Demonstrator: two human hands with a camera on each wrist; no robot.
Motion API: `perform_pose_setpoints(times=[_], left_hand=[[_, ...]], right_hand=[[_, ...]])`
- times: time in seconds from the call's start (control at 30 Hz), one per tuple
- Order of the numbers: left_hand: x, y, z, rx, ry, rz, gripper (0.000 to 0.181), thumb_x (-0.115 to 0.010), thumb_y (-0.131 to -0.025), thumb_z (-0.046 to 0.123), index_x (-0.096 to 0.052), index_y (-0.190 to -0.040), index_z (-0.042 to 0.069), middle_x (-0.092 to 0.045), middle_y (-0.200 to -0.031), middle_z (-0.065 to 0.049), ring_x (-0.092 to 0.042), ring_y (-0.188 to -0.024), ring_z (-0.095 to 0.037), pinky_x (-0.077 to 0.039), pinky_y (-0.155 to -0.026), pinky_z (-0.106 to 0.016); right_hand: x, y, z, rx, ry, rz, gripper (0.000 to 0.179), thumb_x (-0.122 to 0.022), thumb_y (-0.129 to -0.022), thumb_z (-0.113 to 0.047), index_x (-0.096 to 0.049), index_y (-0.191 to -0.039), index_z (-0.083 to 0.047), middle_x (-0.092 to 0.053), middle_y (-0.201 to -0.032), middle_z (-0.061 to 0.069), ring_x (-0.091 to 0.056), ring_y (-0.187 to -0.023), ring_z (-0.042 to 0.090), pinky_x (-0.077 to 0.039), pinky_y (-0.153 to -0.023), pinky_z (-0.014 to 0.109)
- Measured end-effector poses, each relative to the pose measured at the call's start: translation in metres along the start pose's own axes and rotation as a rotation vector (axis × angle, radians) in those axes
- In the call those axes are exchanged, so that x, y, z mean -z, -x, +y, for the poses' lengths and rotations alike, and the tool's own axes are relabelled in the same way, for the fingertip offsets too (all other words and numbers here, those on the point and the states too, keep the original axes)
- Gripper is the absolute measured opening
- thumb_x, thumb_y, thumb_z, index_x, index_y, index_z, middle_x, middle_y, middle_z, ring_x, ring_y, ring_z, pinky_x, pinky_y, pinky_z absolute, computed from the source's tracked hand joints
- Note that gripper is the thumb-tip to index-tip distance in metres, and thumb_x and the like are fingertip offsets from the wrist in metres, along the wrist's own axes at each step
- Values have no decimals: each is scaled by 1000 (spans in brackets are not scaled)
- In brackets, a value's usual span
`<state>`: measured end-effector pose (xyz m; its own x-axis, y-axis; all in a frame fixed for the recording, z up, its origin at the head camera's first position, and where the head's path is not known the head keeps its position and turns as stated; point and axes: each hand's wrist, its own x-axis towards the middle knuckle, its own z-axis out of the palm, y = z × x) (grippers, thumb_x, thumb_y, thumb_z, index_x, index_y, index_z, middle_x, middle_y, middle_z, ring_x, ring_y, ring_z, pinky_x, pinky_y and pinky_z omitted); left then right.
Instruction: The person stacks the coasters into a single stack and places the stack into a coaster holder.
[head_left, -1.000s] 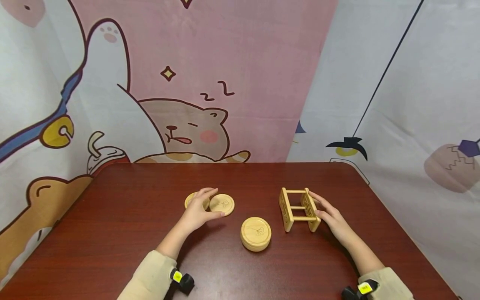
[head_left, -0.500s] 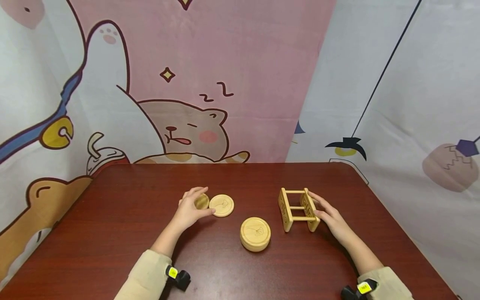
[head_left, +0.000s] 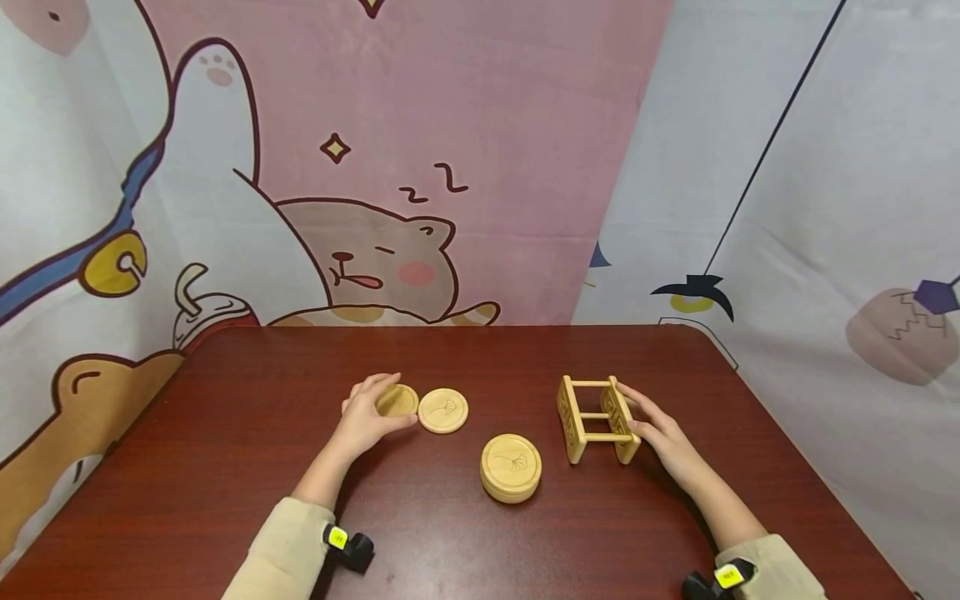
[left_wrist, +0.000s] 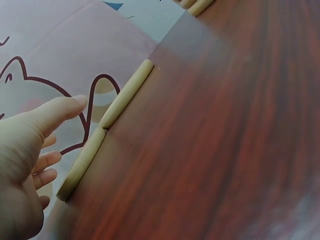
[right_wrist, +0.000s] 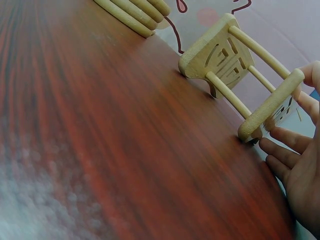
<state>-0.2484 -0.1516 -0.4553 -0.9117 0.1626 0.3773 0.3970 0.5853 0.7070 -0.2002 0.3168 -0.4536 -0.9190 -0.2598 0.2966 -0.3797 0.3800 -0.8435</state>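
Two round pale wooden coasters lie flat, edge to edge, on the table: a left coaster [head_left: 399, 402], partly hidden by fingers, and a right coaster [head_left: 443, 411] engraved with a leaf. My left hand [head_left: 363, 423] hovers at the left coaster's near left side, thumb spread from the fingers; the left wrist view shows nothing in its grasp. A short stack of matching coasters [head_left: 512, 467] stands nearer me. To its right is a wooden rack [head_left: 573, 421], two cut-out side panels joined by rods. My right hand [head_left: 670, 446] rests extended fingers against its right panel.
All of it stands on a dark red-brown wooden table [head_left: 442, 542]. Behind the far edge hangs a cartoon-printed cloth [head_left: 525, 167]. A black wrist camera [head_left: 352, 550] is strapped over the left sleeve, another wrist camera [head_left: 701, 585] over the right.
My left hand has drawn back leftward from the two flat coasters, uncovering more of the left one. The coasters, stack, rack and right hand stay in place.
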Motion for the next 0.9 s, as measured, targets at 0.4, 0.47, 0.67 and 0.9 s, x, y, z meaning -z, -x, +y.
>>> perform_pose_setpoints(times=[0.4, 0.47, 0.67, 0.9], left_hand=[[3, 1, -5, 64, -32, -53, 79, -86, -67, 26, -54, -133, -1, -50, -132, -16, -37, -122, -36, -20, -91, -55], [3, 2, -6, 68, -36, -55, 79, -86, -67, 26, -54, -133, -2, -51, -132, -16, -37, -122, -36, -20, -91, -55], [3, 2, -8, 91, -72, -61, 78, -86, -67, 28, -54, -132, -2, -50, -132, -16, -38, -122, -37, -20, -90, -55], [4, 2, -9, 118, -126, -87, 78, -85, -68, 29, -54, -132, -3, -51, -131, -16, -40, -119, -37, -22, -88, -55]], right_hand=[[0, 0, 1, 3, 6, 2, 52, -45, -98, -6, -35, -149, -9, -46, -137, 22, -44, -119, 6, -33, -91, 17], [0, 0, 0, 2, 8, 1, 52, -45, -98, -6, -35, -149, -10, -45, -138, 22, -44, -119, 6, -33, -91, 17], [0, 0, 0, -6, 10, 0, 53, -45, -98, -7, -34, -149, -12, -45, -139, 20, -43, -121, 8, -33, -91, 17], [0, 1, 0, -30, 5, -2, 53, -45, -98, -7, -33, -150, -14, -44, -140, 20, -42, -122, 11, -32, -92, 17]])
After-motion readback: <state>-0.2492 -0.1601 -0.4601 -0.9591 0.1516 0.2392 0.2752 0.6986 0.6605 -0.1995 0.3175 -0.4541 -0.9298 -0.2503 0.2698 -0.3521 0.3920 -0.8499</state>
